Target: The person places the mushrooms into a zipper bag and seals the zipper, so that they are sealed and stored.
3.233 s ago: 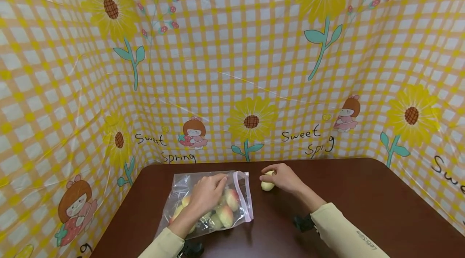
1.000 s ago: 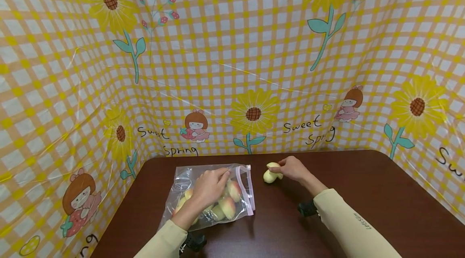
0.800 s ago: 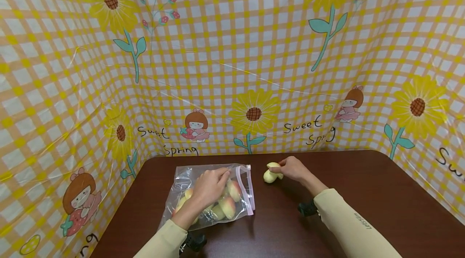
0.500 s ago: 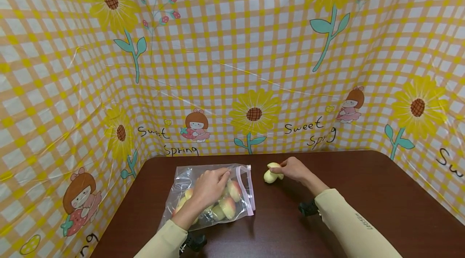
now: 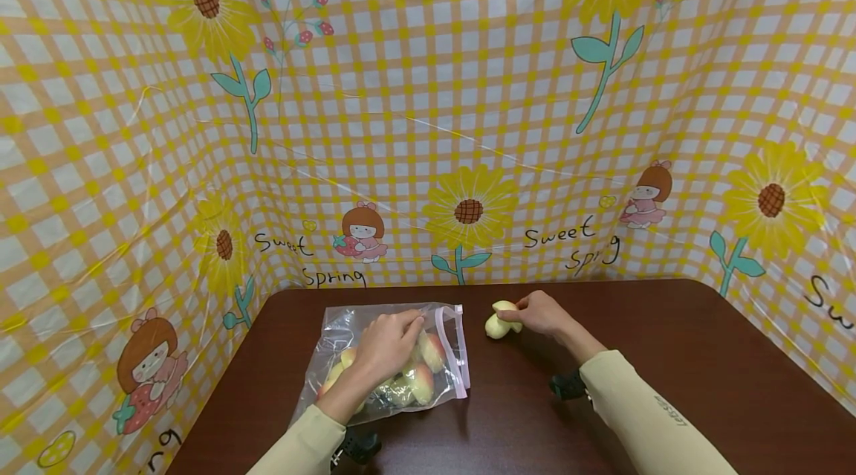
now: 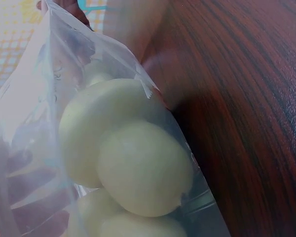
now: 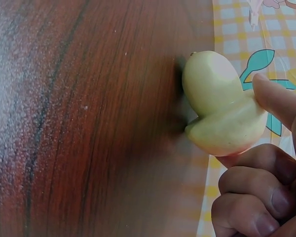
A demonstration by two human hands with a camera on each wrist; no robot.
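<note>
In the head view a clear zip bag [image 5: 348,326] with a pink-edged mouth lies left of centre, its mouth toward the right. Several pale-yellow mushroom-shaped pieces [image 5: 420,383] with reddish caps are inside. My left hand [image 5: 384,345] lies over the bag and pinches its upper film, which rises to a peak in the left wrist view above the rounded pieces [image 6: 145,168]. Right of the bag, my right hand [image 5: 540,311] pinches another toy-like mushroom [image 7: 212,81] by its cap between thumb and fingers. Its rounded stem points toward the table.
The dark brown table [image 5: 508,415] has its far edge close behind both hands. A checked sunflower-print cloth [image 5: 414,133] hangs around the back and sides. Black wrist cameras sit under my left wrist [image 5: 361,447] and right wrist [image 5: 568,384].
Over three seconds ago my right fingers reached over the mushroom, mostly covering it; now they grip it from the right, with cap and stem showing. The bag stays put, and little differs within the last second.
</note>
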